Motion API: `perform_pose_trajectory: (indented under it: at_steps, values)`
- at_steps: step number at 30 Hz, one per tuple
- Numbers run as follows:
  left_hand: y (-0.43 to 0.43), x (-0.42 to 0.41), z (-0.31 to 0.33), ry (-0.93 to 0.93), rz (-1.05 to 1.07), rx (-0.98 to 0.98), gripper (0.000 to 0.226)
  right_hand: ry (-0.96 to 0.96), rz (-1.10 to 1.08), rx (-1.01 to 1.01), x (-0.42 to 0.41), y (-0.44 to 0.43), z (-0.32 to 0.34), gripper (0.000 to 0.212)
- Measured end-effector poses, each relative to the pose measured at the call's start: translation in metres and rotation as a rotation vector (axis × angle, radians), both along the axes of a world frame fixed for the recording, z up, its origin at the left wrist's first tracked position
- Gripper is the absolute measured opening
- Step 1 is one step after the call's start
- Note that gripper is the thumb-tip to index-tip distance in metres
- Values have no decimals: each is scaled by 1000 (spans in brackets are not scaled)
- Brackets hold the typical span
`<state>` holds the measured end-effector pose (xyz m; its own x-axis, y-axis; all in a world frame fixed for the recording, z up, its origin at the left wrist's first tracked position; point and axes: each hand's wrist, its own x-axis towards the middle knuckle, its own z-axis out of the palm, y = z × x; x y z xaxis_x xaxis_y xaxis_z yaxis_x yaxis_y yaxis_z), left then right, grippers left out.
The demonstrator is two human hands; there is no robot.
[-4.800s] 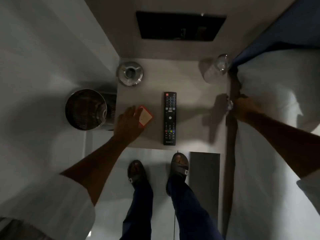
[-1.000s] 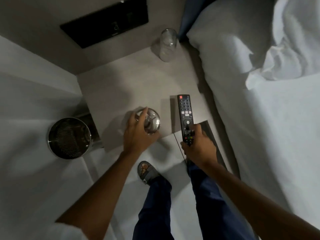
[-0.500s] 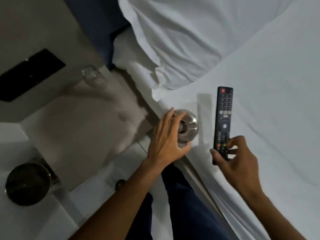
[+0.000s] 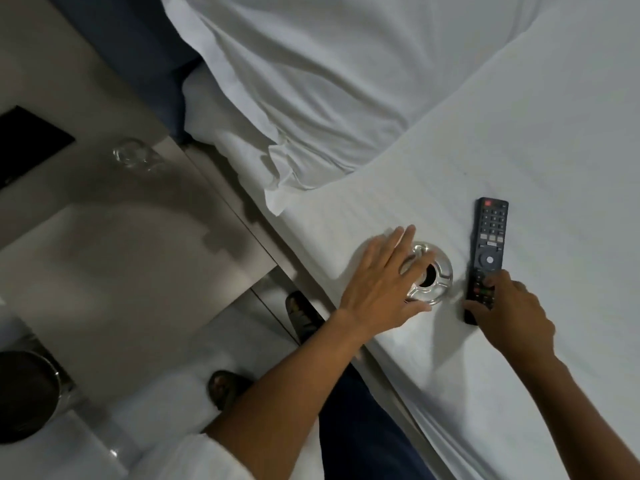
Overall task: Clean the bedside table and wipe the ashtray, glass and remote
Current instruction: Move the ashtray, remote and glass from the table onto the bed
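The glass ashtray [image 4: 434, 275] lies on the white bed sheet [image 4: 554, 116] near the mattress edge. My left hand [image 4: 377, 285] rests over its left side with fingers spread and straight, thumb by its lower rim. The black remote [image 4: 490, 237] lies flat on the sheet just right of the ashtray. My right hand [image 4: 509, 313] is curled over the remote's lower end. The clear glass [image 4: 135, 155] stands at the far corner of the grey bedside table [image 4: 121, 254], away from both hands.
A white pillow [image 4: 311, 81] lies beyond the ashtray. A round metal bin [image 4: 20, 393] stands on the floor left of the table. A black wall panel [image 4: 24, 140] sits behind the table. My legs and sandals are between table and bed.
Both hands carried the ashtray and remote from the bedside table over to the bed. They now lie on the sheet, and my left fingers have opened off the ashtray.
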<state>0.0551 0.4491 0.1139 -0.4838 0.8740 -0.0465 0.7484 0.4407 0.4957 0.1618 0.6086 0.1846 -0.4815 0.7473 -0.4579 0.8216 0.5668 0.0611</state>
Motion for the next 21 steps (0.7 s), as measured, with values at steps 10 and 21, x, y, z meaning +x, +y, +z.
perform_pose_trajectory:
  at_steps: [10, 21]
  values:
    - [-201, -130, -16, 336, 540, 115, 27, 501, 497, -345, -122, -141, 18, 23]
    - [-276, -289, -65, 102, 793, -414, 79, 145, 699, -653, -271, -260, -79, 63]
